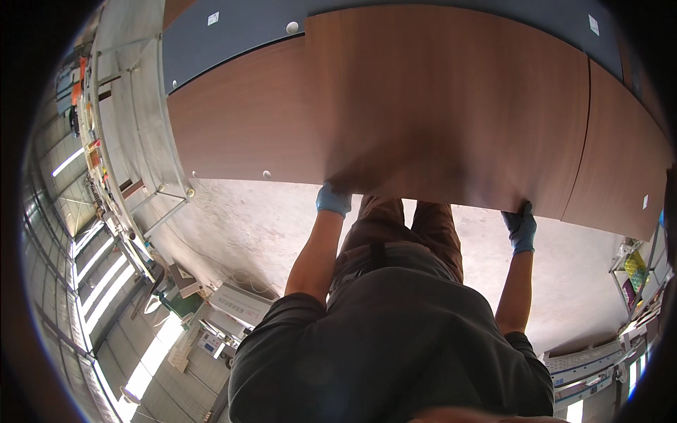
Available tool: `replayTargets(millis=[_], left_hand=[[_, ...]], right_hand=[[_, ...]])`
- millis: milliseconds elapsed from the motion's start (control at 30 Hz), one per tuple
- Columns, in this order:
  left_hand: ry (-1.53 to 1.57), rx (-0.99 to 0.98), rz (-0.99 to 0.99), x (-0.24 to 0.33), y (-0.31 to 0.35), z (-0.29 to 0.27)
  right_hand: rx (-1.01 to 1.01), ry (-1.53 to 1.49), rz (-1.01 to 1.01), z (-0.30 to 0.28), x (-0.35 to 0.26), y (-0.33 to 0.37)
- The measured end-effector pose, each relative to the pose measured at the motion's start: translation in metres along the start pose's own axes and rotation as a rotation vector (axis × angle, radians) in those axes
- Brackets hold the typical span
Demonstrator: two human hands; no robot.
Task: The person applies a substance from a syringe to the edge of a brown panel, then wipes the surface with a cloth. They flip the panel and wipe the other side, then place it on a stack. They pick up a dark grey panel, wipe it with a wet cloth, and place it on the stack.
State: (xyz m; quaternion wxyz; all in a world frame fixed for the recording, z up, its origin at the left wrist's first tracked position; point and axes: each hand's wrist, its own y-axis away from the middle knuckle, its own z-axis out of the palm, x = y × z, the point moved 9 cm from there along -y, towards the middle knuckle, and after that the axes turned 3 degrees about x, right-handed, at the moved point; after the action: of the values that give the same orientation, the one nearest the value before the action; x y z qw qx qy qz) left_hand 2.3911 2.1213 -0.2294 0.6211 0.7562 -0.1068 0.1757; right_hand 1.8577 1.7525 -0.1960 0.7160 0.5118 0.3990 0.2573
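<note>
1. Gripping the near edge of a big brown wood-grain panel (451, 106), both gloved hands are closed on it, one at each lower corner.
2. Left hand (333, 199), blue glove: fingers curled under the panel's edge at its lower-left corner, thumb side hidden, closed on the board.
3. Right hand (522, 227), blue glove: fingers wrapped up around the lower-right corner of the same panel, closed on the edge.
4. Panel fills the upper middle of the view, lying over other brown boards (240, 127) of the same finish that stick out to its left and right.
5. Grey-blue surface (233, 35) shows behind the boards at the top, with small white round fittings on it.
6. Bare forearms come up from a dark grey shirt (395, 338); brown trousers (416, 225) visible between the arms.
7. Concrete floor (247, 225) below the boards; metal frame (134, 106) at left, machines and benches along the rim.
</note>
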Motion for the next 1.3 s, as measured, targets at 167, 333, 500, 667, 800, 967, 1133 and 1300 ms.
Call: replayTargets(millis=[167,333,500,667,800,967,1133,1300], left_hand=[[0.116,-0.048,-0.054,0.002,0.025,0.021],[0.09,0.06,-0.119,0.003,0.036,0.02],[-0.069,-0.005,-0.065,0.01,0.026,0.014],[-0.133,-0.063,-0.128,0.01,0.027,0.014],[-0.161,-0.027,-0.134,0.015,0.023,0.015],[-0.2,-0.047,-0.227,0.012,0.002,0.01],[-0.253,-0.089,-0.343,0.018,-0.008,0.001],[-0.628,-0.038,0.242,0.062,0.035,0.052]], right_hand=[[0.004,-0.014,0.012,-0.007,0.001,-0.005],[0.062,0.017,-0.011,-0.012,-0.001,-0.003],[0.094,0.071,-0.015,-0.016,0.002,-0.005],[0.079,0.153,-0.085,-0.018,0.001,-0.001],[0.184,0.239,-0.106,-0.023,0.0,0.008],[0.201,0.266,-0.106,-0.019,-0.004,0.019],[0.183,0.286,-0.053,-0.019,-0.004,0.029],[0.176,0.278,-0.064,-0.011,-0.01,0.039]])
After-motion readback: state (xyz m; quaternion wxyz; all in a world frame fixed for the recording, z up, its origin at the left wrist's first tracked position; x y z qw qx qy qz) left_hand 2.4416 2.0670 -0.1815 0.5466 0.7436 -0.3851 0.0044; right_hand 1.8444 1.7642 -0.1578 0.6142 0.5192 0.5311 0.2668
